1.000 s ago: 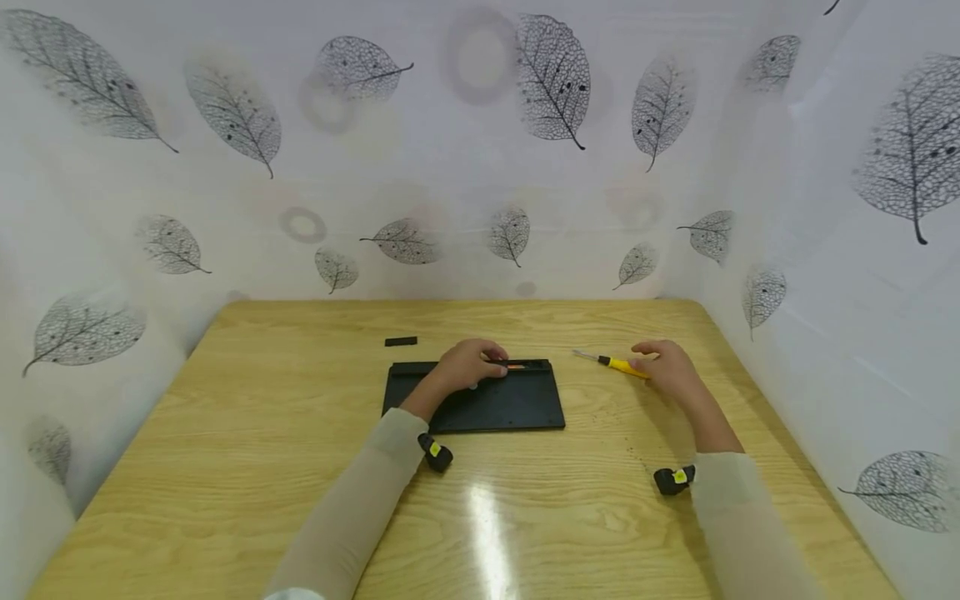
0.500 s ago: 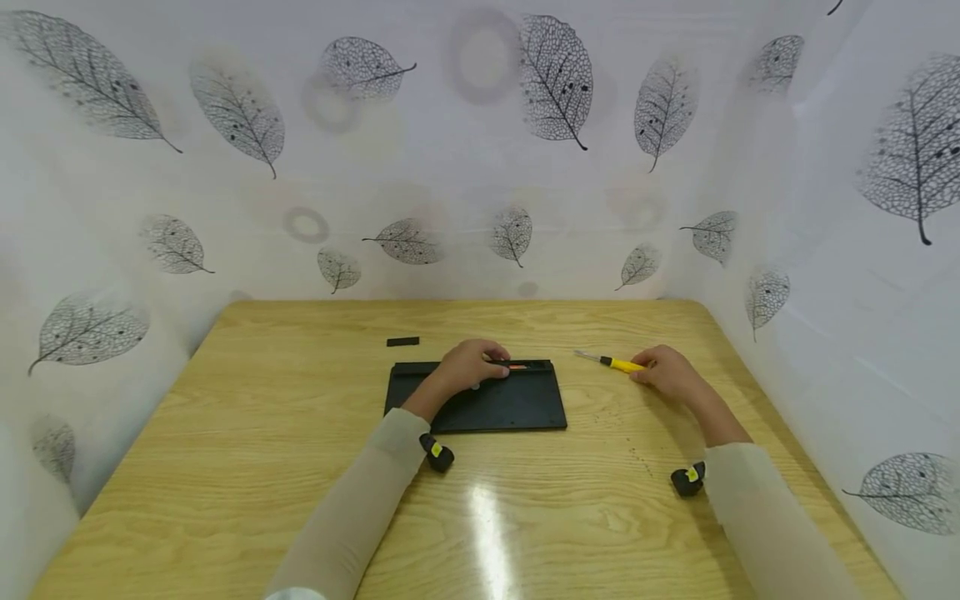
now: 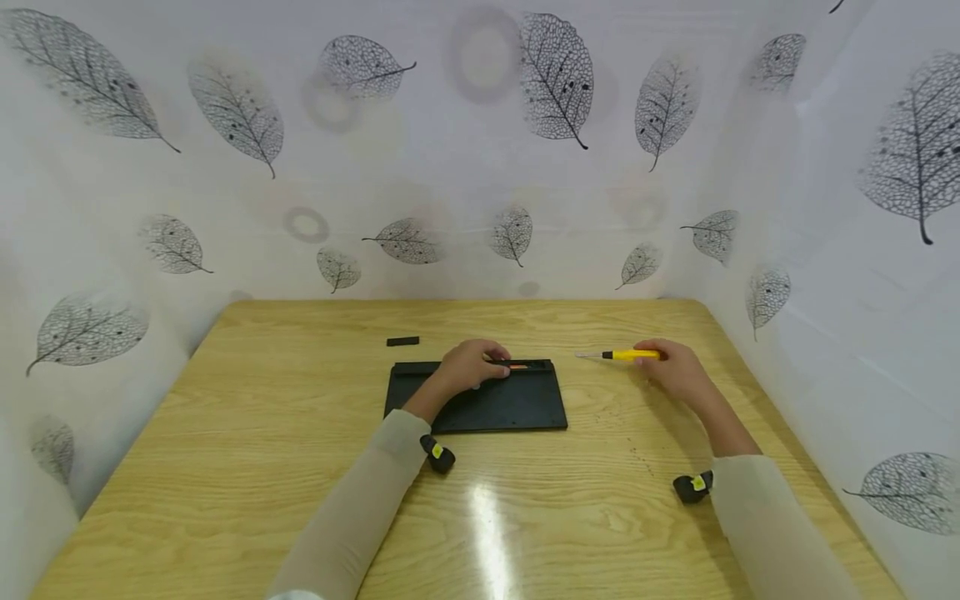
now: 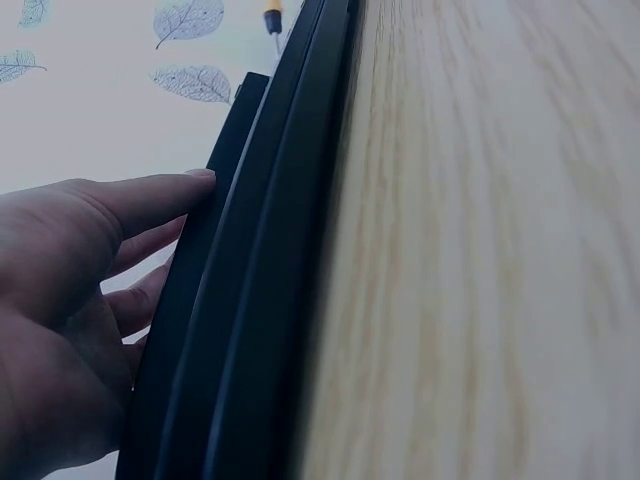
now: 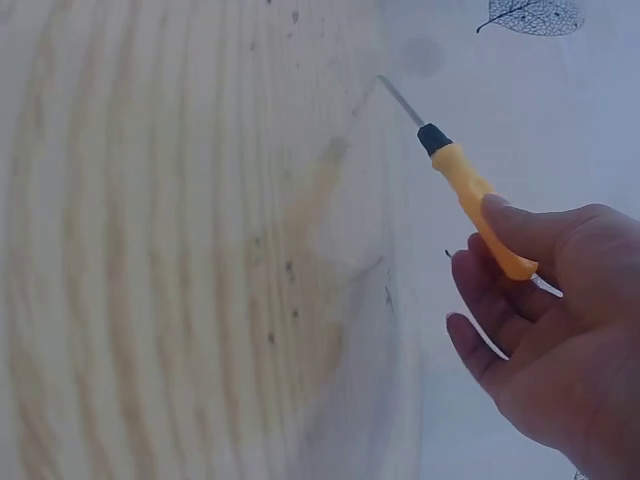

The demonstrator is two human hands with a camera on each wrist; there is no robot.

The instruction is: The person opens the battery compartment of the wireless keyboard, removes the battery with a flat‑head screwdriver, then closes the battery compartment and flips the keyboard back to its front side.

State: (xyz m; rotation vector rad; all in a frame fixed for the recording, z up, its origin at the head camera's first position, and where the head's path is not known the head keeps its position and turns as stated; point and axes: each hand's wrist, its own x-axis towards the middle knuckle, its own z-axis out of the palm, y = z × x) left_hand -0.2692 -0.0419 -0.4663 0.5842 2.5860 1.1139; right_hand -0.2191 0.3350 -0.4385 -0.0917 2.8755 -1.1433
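Observation:
A flat black panel [image 3: 517, 408], like a keyboard lying face down, rests on the table. Along its far edge runs a raised ridge with an open slot, where something orange [image 3: 517, 367] shows. My left hand [image 3: 472, 364] grips this ridge, thumb on the near side and fingers behind, as the left wrist view [image 4: 60, 300] confirms. To the right of the panel, my right hand [image 3: 675, 367] pinches a yellow-handled screwdriver [image 3: 626, 355] between thumb and fingers. Its metal shaft [image 5: 402, 100] points left, raised off the table in the right wrist view.
Behind the panel's left corner lies a small black strip [image 3: 402, 341], like a cover. Dark specks [image 3: 637, 454] dot the wooden table [image 3: 225, 467] near the right hand. A leaf-patterned white cloth [image 3: 450, 167] stands around the back and sides.
My right hand has taken hold of the screwdriver's handle and lifted it, turning it from slanted to nearly level across the view. The left hand and panel stay in place.

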